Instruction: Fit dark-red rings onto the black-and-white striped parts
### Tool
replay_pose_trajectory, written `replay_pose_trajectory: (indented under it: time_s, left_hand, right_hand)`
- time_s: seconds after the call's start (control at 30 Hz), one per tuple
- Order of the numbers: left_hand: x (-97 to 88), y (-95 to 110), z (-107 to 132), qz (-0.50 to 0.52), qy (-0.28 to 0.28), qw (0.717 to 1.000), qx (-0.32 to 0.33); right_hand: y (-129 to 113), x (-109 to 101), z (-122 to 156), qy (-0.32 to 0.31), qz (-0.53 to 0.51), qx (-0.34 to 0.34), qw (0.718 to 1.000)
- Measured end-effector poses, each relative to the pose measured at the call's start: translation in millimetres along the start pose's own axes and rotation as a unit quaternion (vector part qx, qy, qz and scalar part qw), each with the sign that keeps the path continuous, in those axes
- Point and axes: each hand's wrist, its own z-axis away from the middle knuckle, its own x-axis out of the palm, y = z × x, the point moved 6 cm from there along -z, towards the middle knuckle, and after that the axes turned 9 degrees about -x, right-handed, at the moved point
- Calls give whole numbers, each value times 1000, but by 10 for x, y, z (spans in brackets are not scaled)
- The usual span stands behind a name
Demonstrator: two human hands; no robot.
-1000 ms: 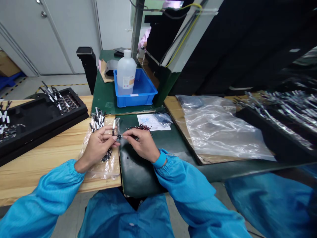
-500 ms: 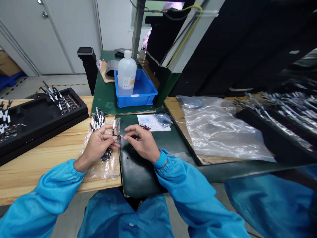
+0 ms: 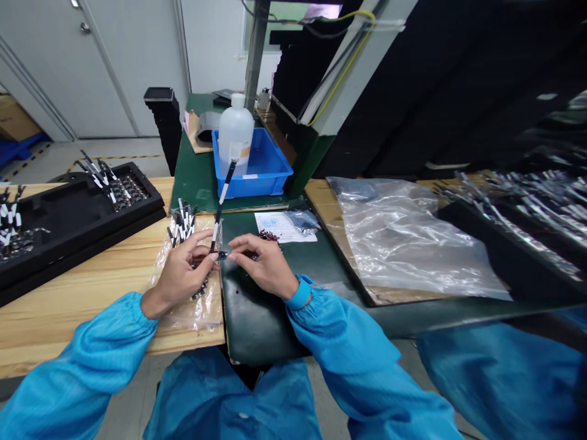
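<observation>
My left hand (image 3: 183, 269) pinches the lower end of a thin black-and-white flex strip (image 3: 221, 201) that stands up and leans away from me. My right hand (image 3: 263, 263) is closed in a pinch at the small dark connector (image 3: 222, 255) at the strip's foot, fingertips almost touching the left hand's. Both hands work over the seam between a clear plastic bag (image 3: 192, 305) with small black parts on it and a dark green mat (image 3: 257, 318). A pile of tiny dark red pieces (image 3: 267, 235) lies just beyond my right hand.
More striped strips (image 3: 182, 221) lie on the bag's far end. A black foam tray (image 3: 68, 214) with strips sits at left on the wooden bench. A blue bin (image 3: 257, 165) holds a white bottle (image 3: 235, 135). A large clear bag (image 3: 408, 238) and a dark tray (image 3: 513, 226) lie right.
The strip, earlier short and low between my hands, now stands up tall toward the blue bin. My hands have stayed almost in the same place.
</observation>
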Motion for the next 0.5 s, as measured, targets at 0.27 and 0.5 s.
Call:
replay_pose_trajectory:
  time_s: [0.27, 0.5]
  left_hand:
    - [-12, -30, -13, -79, -1, 996, 31]
    - [27, -31, -13, -98, -38, 994, 16]
  right_hand:
    - [-44, 2, -30, -38, 14, -14, 999]
    - [-68, 16, -26, -48, 57, -51, 996]
